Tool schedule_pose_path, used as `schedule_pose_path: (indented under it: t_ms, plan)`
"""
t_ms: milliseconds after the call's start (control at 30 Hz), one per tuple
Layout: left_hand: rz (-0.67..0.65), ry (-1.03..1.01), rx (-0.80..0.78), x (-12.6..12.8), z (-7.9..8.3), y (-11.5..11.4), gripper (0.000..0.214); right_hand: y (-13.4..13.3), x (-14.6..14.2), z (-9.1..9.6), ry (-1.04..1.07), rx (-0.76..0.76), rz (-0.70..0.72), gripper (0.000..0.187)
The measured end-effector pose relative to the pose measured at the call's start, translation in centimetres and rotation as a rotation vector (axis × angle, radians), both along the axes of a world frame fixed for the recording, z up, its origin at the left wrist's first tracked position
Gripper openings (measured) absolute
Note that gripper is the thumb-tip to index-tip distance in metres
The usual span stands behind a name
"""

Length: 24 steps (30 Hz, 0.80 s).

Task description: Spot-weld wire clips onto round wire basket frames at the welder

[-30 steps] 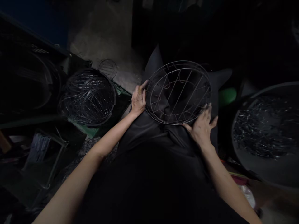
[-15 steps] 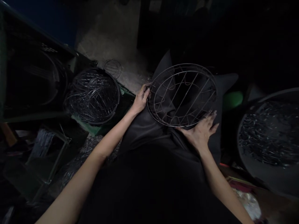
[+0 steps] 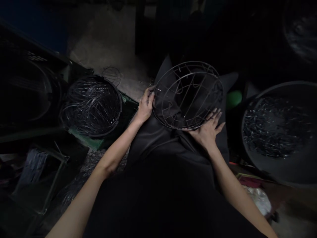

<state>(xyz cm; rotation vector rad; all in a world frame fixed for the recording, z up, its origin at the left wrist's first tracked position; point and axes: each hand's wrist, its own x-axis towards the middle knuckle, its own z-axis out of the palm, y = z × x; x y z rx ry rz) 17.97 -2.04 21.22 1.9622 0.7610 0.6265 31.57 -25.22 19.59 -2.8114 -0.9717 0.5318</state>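
A round wire basket-like frame [image 3: 194, 97], made of two rings joined by bent wires with straight bars across, is tilted over the dark cloth [image 3: 148, 135] on my lap. My left hand [image 3: 145, 105] grips its left rim, with the thumb on the near side and the fingers curled behind. Along the near right rim lies my right hand [image 3: 207, 130], its fingers spread and its thumb stretched along the rim. The palm presses against the wire. Dim light hides the far side of the frame in part.
To the left, a round dark container [image 3: 121, 112] holds many bent wires [image 3: 91, 104] beside a green crate edge [image 3: 86, 140]. A wire ring [image 3: 111, 75] lies beyond it. At right stands a large tub [image 3: 255, 162] with small metal pieces [image 3: 274, 132]. A green object [image 3: 233, 99] is near it.
The view has shifted, so most things sit further left. The wire frame looks turned and tilted slightly, with its bars at a new angle. Both hands stay at its rim.
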Motion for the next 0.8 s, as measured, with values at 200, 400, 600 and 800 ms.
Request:
schedule_pose_path:
  t_ms: [200, 400, 600, 800]
  plan:
    - [-0.006, 0.048, 0.098, 1.4, 1.5, 2.5, 0.04, 0.2, 0.4, 1.8, 0.125, 0.095, 0.017, 0.12]
    - [0.08, 0.145, 0.062, 1.2, -2.9, 4.4, 0.046, 2.1, 0.7, 1.6, 0.125, 0.129, 0.047, 0.122]
    - [0.115, 0.064, 0.097, 1.2, -3.7, 3.0, 0.05, 2.0, 0.2, -0.1, 0.083, 0.096, -0.011, 0.122]
    - [0.124, 0.02, 0.038, 2.0, -5.2, 3.2, 0.051, 2.5, 0.3, 0.0, 0.075, 0.13, -0.075, 0.125]
